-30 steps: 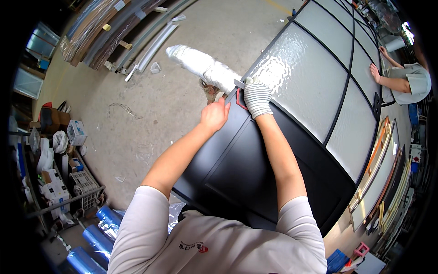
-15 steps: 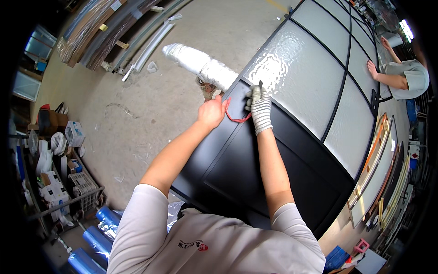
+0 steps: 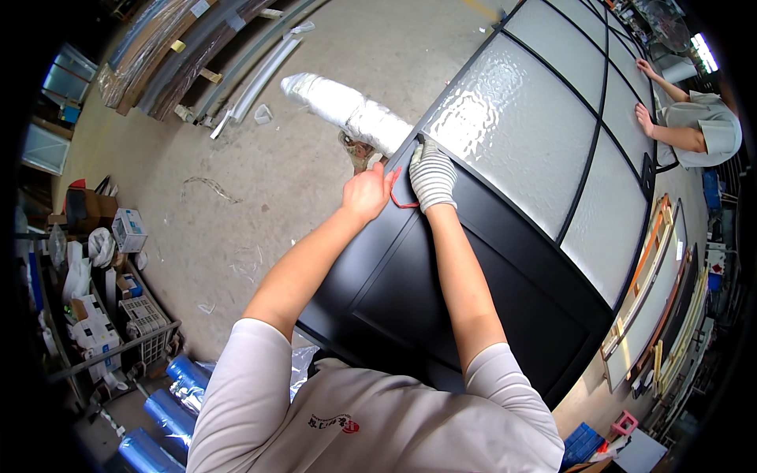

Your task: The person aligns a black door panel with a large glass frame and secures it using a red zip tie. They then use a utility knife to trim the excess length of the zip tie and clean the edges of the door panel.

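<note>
Black panel [image 3: 527,309] lies near a shirt [image 3: 394,406] bearing lettering [image 3: 322,422]

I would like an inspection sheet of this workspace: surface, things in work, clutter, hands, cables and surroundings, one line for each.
Surface: black panel adjoining textured panes; support beneath mostly hidden.
Work things: red strip on the panel, between both hands.
Clutter: white scrap and smaller bits on the floor.
Hands: left hand bare, at panel edge; right hand in striped glove, hold unclear.
Cables: nothing certain; red strip's material unclear.
Surroundings: silver-wrapped bundle, blue rolls, another person's hand at the panes.
</note>
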Motion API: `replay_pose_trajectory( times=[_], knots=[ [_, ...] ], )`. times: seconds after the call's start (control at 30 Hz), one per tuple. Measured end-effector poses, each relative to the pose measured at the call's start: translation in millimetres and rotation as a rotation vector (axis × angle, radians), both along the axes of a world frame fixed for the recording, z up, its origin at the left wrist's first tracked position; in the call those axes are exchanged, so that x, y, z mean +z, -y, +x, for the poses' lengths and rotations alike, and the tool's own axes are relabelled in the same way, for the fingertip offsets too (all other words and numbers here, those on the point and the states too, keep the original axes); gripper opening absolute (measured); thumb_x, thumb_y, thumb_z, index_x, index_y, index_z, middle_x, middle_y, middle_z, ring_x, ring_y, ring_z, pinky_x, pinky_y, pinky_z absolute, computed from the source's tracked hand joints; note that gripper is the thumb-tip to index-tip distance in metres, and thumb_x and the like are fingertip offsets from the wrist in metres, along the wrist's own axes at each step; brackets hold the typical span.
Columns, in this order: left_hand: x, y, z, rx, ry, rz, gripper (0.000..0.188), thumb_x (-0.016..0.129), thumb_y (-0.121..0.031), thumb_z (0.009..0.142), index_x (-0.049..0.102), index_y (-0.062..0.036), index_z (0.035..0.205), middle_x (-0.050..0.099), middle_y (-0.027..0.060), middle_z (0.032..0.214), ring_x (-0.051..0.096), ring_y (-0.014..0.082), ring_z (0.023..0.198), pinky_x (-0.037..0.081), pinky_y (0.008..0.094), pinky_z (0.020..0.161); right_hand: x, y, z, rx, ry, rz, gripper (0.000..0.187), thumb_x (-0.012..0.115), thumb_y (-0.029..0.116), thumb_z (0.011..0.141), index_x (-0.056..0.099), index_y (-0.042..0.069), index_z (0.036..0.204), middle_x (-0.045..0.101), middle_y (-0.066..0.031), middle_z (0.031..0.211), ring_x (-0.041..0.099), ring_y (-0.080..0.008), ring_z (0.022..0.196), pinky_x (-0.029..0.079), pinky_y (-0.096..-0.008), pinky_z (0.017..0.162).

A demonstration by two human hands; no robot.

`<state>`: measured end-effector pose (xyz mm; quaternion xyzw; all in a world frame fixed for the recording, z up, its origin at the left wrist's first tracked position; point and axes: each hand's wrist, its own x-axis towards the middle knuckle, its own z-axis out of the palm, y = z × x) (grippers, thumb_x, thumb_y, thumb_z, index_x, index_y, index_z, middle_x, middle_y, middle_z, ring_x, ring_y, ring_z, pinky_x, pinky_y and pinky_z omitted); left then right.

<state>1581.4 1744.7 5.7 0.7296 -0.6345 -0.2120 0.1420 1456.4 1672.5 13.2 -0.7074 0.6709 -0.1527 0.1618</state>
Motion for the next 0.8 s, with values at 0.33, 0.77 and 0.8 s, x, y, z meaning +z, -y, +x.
replay_pose_trajectory(
  times=[0.33, 0.77, 0.8],
  knots=[
    [2, 0, 0, -0.003, 0.011, 0.005, 0.038, 0.039, -0.037, 0.094, 0.049, -0.0002, 0.089, 0.062, 0.0234, 0.076, 0.061, 0.0416, 0.076, 0.048, 0.0511, 0.067, -12, 4, -4, 0.011, 0.048, -0.034, 0.033, 0.039, 0.03, 0.092, 0.059, 0.003, 0.094, 0.064, -0.022, 0.074, 0.063, -0.0382, 0.07, 0.05, -0.049, 0.064],
    [-2, -1, 1, -0.002, 0.002, -0.026, 0.037, 0.04, -0.036, 0.094, 0.048, -0.0005, 0.089, 0.062, 0.0231, 0.076, 0.061, 0.0419, 0.074, 0.048, 0.0511, 0.065, 6, -2, -1, 0.026, -0.029, 0.04, 0.033, 0.039, 0.028, 0.091, 0.059, 0.003, 0.091, 0.064, -0.0215, 0.074, 0.063, -0.0385, 0.07, 0.05, -0.0486, 0.064],
    [-2, -1, 0, 0.0, 0.003, -0.035, 0.037, 0.04, -0.036, 0.094, 0.048, -0.0006, 0.089, 0.062, 0.0231, 0.075, 0.061, 0.042, 0.074, 0.048, 0.0512, 0.065, 6, -2, 0, 0.029, -0.035, 0.03, 0.032, 0.039, 0.028, 0.091, 0.059, 0.003, 0.091, 0.064, -0.0215, 0.074, 0.063, -0.0387, 0.07, 0.05, -0.0485, 0.064]
  ],
)
